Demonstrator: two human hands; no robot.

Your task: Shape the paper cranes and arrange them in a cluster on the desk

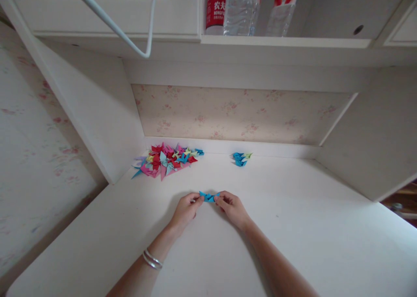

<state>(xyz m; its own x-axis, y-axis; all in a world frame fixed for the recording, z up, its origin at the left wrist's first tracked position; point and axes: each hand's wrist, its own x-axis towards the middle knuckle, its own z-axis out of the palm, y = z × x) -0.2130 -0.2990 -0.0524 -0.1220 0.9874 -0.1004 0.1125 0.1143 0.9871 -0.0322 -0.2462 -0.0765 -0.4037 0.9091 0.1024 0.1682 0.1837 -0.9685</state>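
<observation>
A small blue folded-paper piece point(209, 197) is stretched between my two hands, just over the white desk point(202, 253). My left hand point(187, 210) pinches its left end between thumb and fingers. On the other end, the thumb and fingertips of my right hand point(233, 206) are closed as well. Its middle shows pointed folds; both tips are partly covered by my fingers. Beyond my hands, a little group of blue and pale green folded-paper pieces point(240, 158) lies near the back of the desk.
A heap of colourful folded paper point(163, 161) lies at the back left. Overhead, a shelf point(286, 42) holds plastic bottles point(241, 10), and a white cable-like loop point(148, 49) hangs down. Side panels point(94, 105) bound the desk left and right.
</observation>
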